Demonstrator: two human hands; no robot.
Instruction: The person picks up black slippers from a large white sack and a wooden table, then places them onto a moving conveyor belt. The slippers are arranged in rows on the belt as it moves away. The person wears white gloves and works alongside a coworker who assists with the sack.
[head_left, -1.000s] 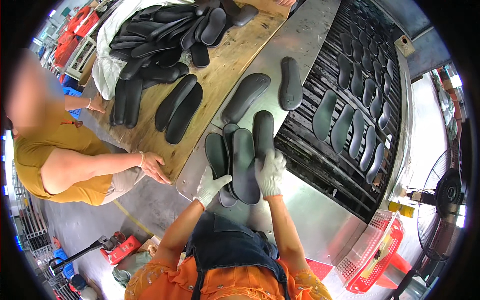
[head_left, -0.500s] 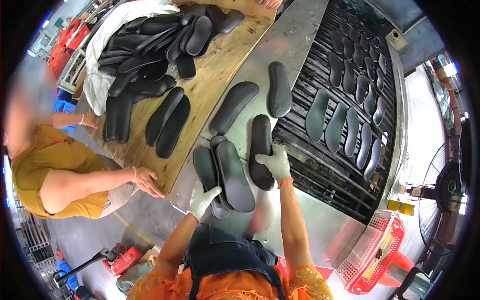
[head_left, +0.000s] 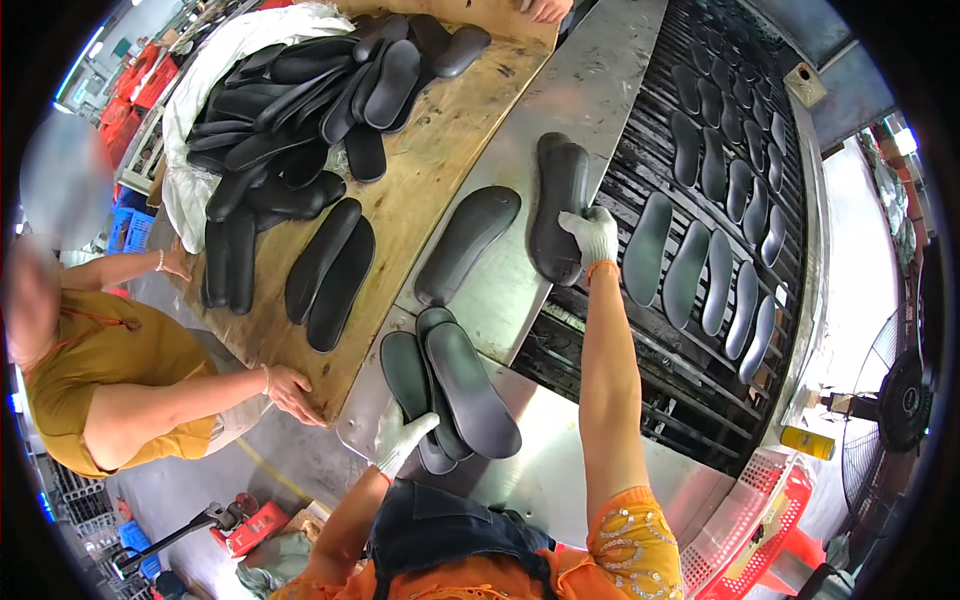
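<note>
While outstretched, right hand (head_left: 590,235) fingers grasping black sole (head_left: 558,205); left hand (head_left: 400,440) fingers released.

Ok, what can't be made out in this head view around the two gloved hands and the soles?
- Right hand: fingertips hidden behind the black sole it grips.
- Stack of soles: lower ones covered by the top sole; count unclear.
- Left hand: whether it touches the stack, unclear.

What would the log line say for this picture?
right hand: grips black sole on metal table | left hand: rests by sole stack | conveyor: soles in rows
</note>
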